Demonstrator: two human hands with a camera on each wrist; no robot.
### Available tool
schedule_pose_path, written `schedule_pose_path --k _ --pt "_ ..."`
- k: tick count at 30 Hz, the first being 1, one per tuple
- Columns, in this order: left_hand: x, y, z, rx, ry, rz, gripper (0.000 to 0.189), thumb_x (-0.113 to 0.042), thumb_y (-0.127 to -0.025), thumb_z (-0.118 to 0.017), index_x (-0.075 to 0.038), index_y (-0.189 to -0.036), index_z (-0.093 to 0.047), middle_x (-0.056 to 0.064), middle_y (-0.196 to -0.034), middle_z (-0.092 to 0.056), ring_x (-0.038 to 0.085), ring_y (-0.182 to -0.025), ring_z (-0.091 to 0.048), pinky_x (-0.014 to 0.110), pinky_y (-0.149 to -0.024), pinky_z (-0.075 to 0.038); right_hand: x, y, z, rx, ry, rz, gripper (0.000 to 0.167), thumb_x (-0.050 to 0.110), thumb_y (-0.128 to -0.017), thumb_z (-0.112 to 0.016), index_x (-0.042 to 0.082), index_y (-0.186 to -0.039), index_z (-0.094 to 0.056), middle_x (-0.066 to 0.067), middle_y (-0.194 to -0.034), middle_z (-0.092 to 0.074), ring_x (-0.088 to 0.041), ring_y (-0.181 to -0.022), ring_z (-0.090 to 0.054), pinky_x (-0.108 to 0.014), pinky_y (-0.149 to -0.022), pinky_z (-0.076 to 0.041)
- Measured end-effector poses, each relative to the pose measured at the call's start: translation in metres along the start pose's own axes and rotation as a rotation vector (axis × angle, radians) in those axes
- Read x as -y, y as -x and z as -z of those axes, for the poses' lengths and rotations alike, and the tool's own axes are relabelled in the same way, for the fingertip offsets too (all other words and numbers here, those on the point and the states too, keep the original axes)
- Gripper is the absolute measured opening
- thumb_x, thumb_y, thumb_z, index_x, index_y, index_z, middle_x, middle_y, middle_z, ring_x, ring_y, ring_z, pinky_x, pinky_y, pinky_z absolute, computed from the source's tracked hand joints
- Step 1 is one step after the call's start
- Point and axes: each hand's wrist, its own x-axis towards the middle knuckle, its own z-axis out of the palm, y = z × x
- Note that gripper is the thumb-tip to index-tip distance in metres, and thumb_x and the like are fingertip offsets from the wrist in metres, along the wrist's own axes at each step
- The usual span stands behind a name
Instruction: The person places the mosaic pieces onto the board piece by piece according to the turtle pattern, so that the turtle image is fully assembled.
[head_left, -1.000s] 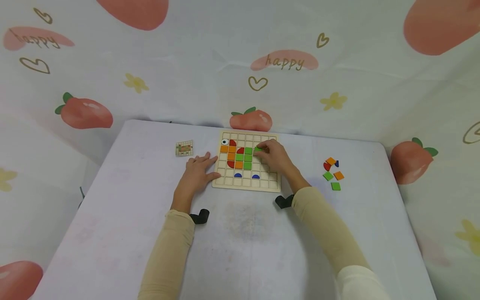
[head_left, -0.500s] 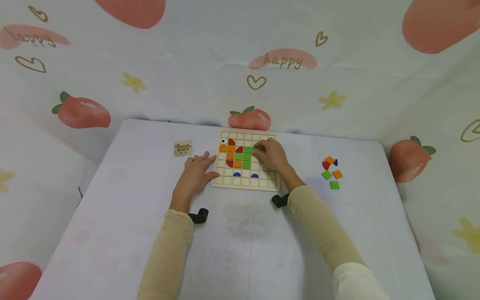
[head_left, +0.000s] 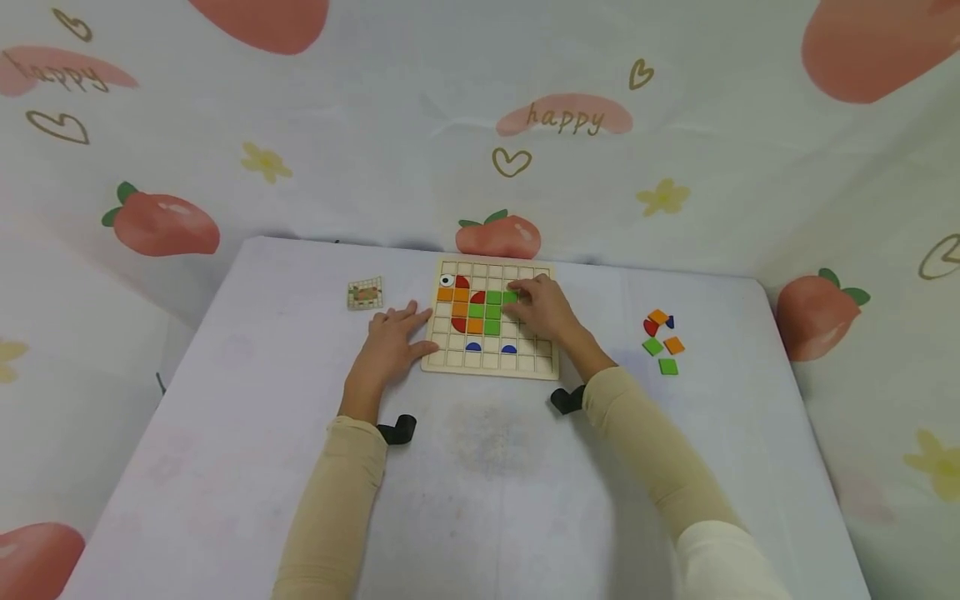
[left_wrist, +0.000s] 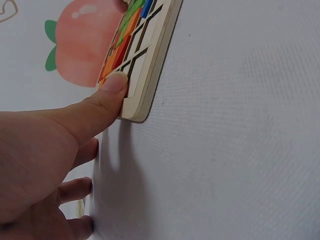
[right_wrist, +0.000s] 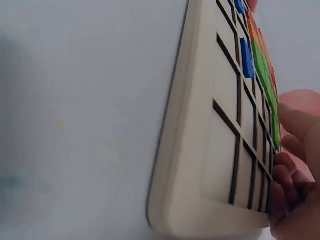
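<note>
A wooden grid board (head_left: 450,363) lies on the table and bears orange, green and red tiles, two blue half-round tiles and a white eye tile (head_left: 447,281). My right hand (head_left: 546,308) is over the board's right half, with thumb and index finger at either side of a green square tile (head_left: 511,297) to the right of the other green ones. In the right wrist view the tile's seating is partly hidden by the fingers. My left hand (head_left: 386,346) lies at the board's left edge, fingers spread on the cloth. Its thumb (left_wrist: 114,84) presses the board's corner.
A small printed pattern card (head_left: 365,293) lies left of the board. Several loose tiles, including a green one (head_left: 668,367) and an orange one (head_left: 674,345), lie to the right. A patterned cloth backdrop (head_left: 420,167) rises behind the white-covered table (head_left: 480,500).
The green square tile now appears flatter and in line with the green row, the right thumb and index finger still at it. The left hand stays by the board. The head view shifts slightly.
</note>
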Motion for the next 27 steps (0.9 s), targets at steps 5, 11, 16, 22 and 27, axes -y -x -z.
schedule_pose_path --k 5,11,16,22,27 --pt "0.0 0.0 0.0 0.004 -0.008 0.006 0.075 -0.044 -0.095 -0.07 -0.028 -0.159 -0.037 0.005 -0.172 -0.022 0.045 -0.157 -0.014 0.064 -0.124 -0.026 0.001 0.009 0.008 0.03 0.038 0.05 0.048 0.032 -0.099 -0.067 0.009 -0.141 -0.06 -0.017 -0.128 -0.056 -0.031 -0.117 -0.051 -0.045 -0.1 -0.049" --pt "0.0 0.002 0.0 -0.006 -0.011 -0.002 0.075 -0.044 -0.095 -0.07 -0.027 -0.159 -0.037 0.005 -0.172 -0.023 0.045 -0.157 -0.014 0.064 -0.124 -0.025 0.006 0.024 0.021 0.014 0.329 0.062 0.063 0.047 -0.099 -0.062 0.015 -0.151 -0.048 -0.015 -0.148 -0.049 -0.038 -0.135 -0.047 -0.054 -0.112 -0.045" --pt "0.0 0.002 0.0 -0.007 -0.005 -0.002 0.074 -0.043 -0.095 -0.071 -0.027 -0.159 -0.037 0.006 -0.171 -0.024 0.046 -0.157 -0.015 0.064 -0.123 -0.027 -0.001 0.033 0.027 0.042 0.493 0.026 0.079 0.063 -0.098 -0.052 0.02 -0.16 -0.03 -0.014 -0.166 -0.031 -0.041 -0.153 -0.029 -0.063 -0.123 -0.028" --pt "-0.001 0.002 0.0 -0.006 -0.01 -0.006 0.074 -0.044 -0.095 -0.07 -0.027 -0.159 -0.038 0.006 -0.171 -0.024 0.046 -0.157 -0.015 0.064 -0.123 -0.027 -0.021 0.044 0.036 0.03 0.5 -0.015 0.084 0.065 -0.098 -0.047 0.02 -0.164 -0.02 -0.017 -0.172 -0.012 -0.044 -0.159 -0.008 -0.067 -0.127 -0.005" --pt "0.0 0.001 0.0 -0.01 -0.014 -0.006 0.074 -0.044 -0.094 -0.071 -0.027 -0.159 -0.038 0.006 -0.171 -0.024 0.045 -0.157 -0.015 0.064 -0.123 -0.027 -0.043 0.054 0.049 0.011 0.489 -0.051 0.084 0.066 -0.099 -0.044 0.019 -0.164 -0.019 -0.019 -0.172 -0.009 -0.045 -0.159 -0.006 -0.069 -0.126 -0.001"
